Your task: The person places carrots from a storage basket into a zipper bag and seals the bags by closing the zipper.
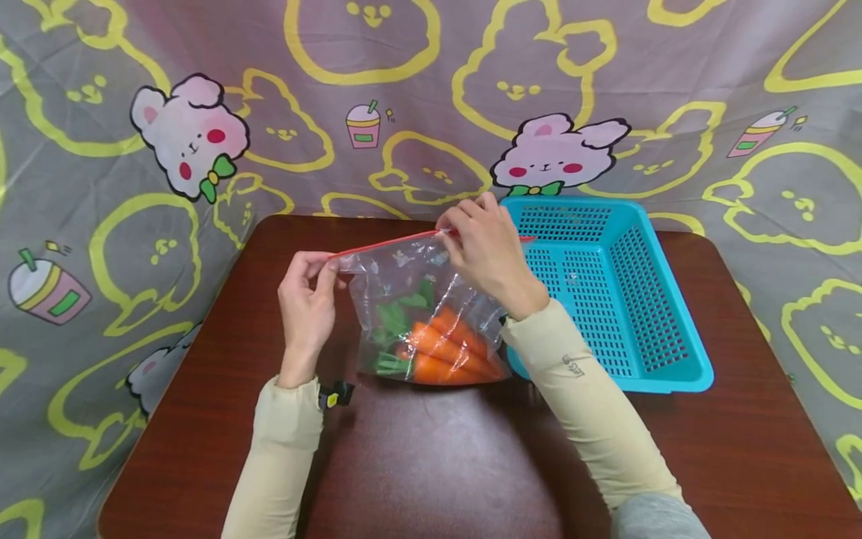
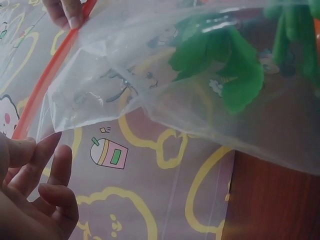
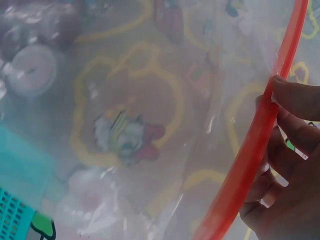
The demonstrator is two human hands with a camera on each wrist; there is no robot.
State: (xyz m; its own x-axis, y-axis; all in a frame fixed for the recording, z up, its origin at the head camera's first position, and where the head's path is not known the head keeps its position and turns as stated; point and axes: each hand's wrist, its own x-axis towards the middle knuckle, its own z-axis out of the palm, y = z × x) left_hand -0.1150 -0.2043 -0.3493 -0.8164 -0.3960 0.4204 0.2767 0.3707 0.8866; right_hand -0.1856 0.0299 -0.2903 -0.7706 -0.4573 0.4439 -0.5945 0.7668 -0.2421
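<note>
A clear zip bag (image 1: 377, 277) with a red zip strip (image 3: 245, 165) along its top is held up over the table. Inside it lie several orange carrots (image 1: 447, 348) with green leafy tops (image 2: 220, 60). My left hand (image 1: 306, 307) pinches the bag's top left corner between thumb and finger, its other fingers loosely bent. Further right along the same strip, my right hand (image 1: 488, 251) pinches the red edge between thumb and fingers. In the right wrist view, the thumb presses on the strip. The bag's lower edge is at or just above the tabletop; I cannot tell which.
A blue perforated plastic basket (image 1: 694, 352) stands on the right of the brown wooden table (image 1: 431, 479), just beyond my right forearm. A patterned cloth (image 1: 431, 97) with rabbits and cups hangs behind the table and along its sides.
</note>
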